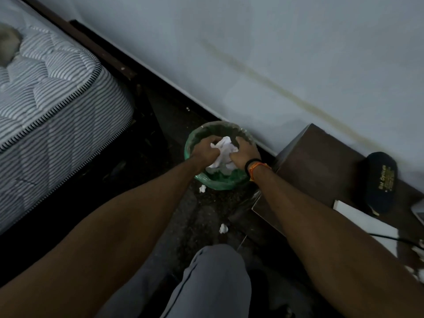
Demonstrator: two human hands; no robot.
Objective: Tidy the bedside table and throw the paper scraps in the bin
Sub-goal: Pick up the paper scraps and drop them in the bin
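A round bin lined with a green bag stands on the dark floor by the wall. Over its mouth, my left hand and my right hand press together around a crumpled white wad of paper scraps. Both hands are closed on it. Two small white scraps lie on the floor, one just in front of the bin and one nearer my knee. The brown bedside table is to the right of the bin.
On the table lie a black spectacle case, a white paper or book and a black cable. A striped mattress on a dark bed frame fills the left. My grey trouser knee is below.
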